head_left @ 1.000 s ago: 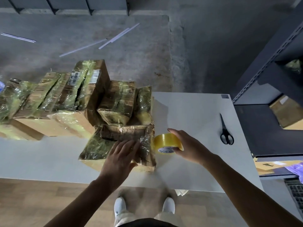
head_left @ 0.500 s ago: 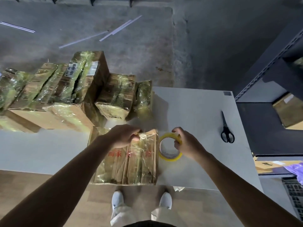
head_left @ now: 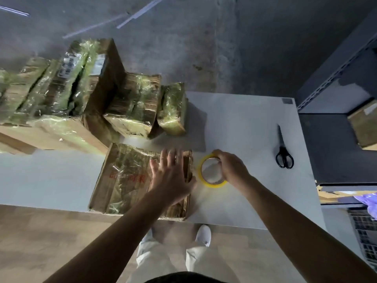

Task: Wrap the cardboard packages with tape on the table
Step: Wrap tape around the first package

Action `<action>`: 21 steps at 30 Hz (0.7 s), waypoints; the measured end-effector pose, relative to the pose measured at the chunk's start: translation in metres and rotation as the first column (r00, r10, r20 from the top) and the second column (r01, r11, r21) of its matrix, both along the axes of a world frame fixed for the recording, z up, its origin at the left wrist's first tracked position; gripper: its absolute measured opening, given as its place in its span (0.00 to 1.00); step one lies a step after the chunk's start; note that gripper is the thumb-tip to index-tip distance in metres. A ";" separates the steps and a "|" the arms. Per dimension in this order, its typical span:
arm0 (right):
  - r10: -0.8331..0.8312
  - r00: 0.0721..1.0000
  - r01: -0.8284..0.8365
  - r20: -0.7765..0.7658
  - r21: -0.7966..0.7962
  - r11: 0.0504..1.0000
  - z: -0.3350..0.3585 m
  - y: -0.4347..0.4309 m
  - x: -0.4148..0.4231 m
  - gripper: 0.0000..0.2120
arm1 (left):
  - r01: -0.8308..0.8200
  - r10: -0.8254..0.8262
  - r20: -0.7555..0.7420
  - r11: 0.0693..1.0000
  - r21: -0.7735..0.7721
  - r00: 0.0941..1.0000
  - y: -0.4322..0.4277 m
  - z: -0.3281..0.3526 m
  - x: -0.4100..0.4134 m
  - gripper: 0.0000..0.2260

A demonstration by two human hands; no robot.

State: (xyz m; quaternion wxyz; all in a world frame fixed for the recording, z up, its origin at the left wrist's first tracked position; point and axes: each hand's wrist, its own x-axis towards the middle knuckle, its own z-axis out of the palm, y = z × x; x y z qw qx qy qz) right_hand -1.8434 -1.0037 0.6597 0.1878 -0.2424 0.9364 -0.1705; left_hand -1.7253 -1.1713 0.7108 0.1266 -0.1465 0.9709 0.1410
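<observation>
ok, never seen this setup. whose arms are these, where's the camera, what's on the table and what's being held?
No machine here: the two grips are a person's bare hands, and every picture comes from one wide-angle camera on their head, looking down. The left grip lies flat, fingers straight, on a tape-wrapped cardboard package at the near edge of the table. The right grip holds a yellow tape roll by its rim, just right of that package. More wrapped packages are stacked at the back left, and black scissors lie untouched to the right.
</observation>
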 end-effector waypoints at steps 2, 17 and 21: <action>0.077 0.996 -0.074 -0.051 0.060 0.995 0.003 0.001 -0.007 0.24 | -0.009 0.009 -0.013 1.000 -0.002 1.000 0.001 -0.001 0.001 0.40; 0.345 0.938 -0.346 0.046 0.220 0.912 -0.006 0.014 -0.007 0.27 | -0.023 0.023 -0.005 0.996 -0.083 1.000 -0.003 0.008 -0.021 0.37; 0.254 0.964 -0.266 0.077 0.252 0.931 -0.005 0.015 -0.005 0.38 | -0.007 0.007 0.000 0.999 -0.053 1.000 -0.021 0.009 -0.036 0.33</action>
